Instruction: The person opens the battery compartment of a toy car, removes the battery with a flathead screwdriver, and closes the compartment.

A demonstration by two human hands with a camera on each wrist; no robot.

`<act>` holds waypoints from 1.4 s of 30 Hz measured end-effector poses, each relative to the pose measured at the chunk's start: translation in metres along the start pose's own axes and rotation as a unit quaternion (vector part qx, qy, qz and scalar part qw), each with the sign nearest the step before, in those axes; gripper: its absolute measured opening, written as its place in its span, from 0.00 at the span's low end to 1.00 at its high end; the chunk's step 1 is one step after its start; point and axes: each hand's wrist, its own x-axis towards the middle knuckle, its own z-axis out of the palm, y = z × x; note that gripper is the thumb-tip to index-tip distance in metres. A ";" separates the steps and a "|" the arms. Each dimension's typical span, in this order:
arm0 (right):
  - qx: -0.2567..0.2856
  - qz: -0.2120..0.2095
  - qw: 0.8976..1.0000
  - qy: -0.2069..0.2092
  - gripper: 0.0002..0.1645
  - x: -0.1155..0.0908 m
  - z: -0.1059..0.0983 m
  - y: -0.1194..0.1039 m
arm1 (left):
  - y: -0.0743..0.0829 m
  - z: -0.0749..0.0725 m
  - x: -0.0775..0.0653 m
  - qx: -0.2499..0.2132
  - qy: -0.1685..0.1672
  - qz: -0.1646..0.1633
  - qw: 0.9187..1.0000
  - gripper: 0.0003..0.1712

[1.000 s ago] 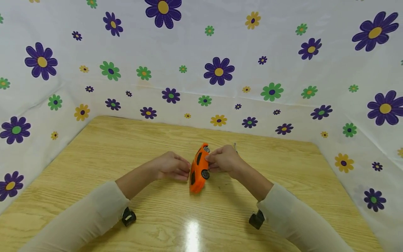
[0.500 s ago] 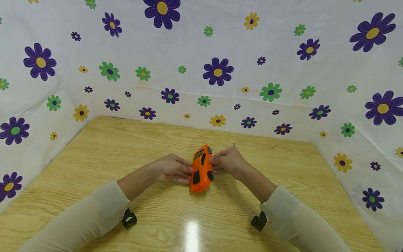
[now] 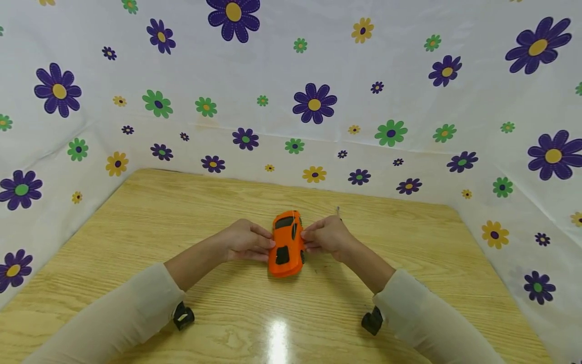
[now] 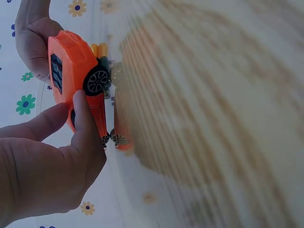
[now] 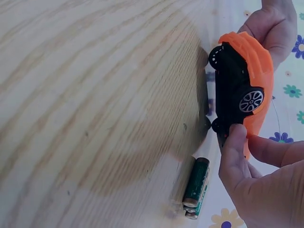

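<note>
An orange toy car (image 3: 286,245) with dark windows is held roof up over the middle of the table. My left hand (image 3: 247,241) holds its left side between thumb and fingers. Opposite, my right hand (image 3: 329,236) pinches the car's right side. The right wrist view shows part of the black underside and a spoked wheel (image 5: 251,101), with the car tilted and that side off the table. In the left wrist view a front or rear wheel (image 4: 96,80) sits close to the tabletop. A thin wire rises from the car.
Green batteries (image 5: 196,183) lie on the wooden table (image 3: 218,308), near the right hand. A small thin object (image 3: 338,211) pokes out behind that hand, mostly hidden. White flowered cloth (image 3: 254,65) encloses the back and sides. Black wrist cameras (image 3: 184,317) hang under both sleeves.
The toy car has rolled from its side towards roof up, so its roof and rear window now face the head camera. Both hands have stayed at its sides.
</note>
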 end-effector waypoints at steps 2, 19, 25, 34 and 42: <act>0.005 0.004 1.000 -0.002 0.10 0.001 0.001 0.000 | 0.001 0.000 -0.001 0.005 0.006 0.000 1.000 0.23; 0.031 0.016 0.999 -0.038 0.18 -0.001 0.006 0.003 | 0.008 -0.002 -0.003 0.109 0.018 0.045 0.993 0.24; 0.026 0.009 0.998 -0.051 0.17 -0.001 0.009 0.007 | 0.007 0.001 -0.004 0.121 0.034 0.047 0.991 0.24; 0.021 0.009 0.999 -0.044 0.16 0.000 0.010 0.009 | 0.008 0.004 -0.004 0.122 0.037 0.050 0.991 0.24; 0.006 0.017 0.999 -0.032 0.16 -0.001 0.011 0.007 | 0.007 0.005 -0.005 0.120 0.040 0.050 0.991 0.24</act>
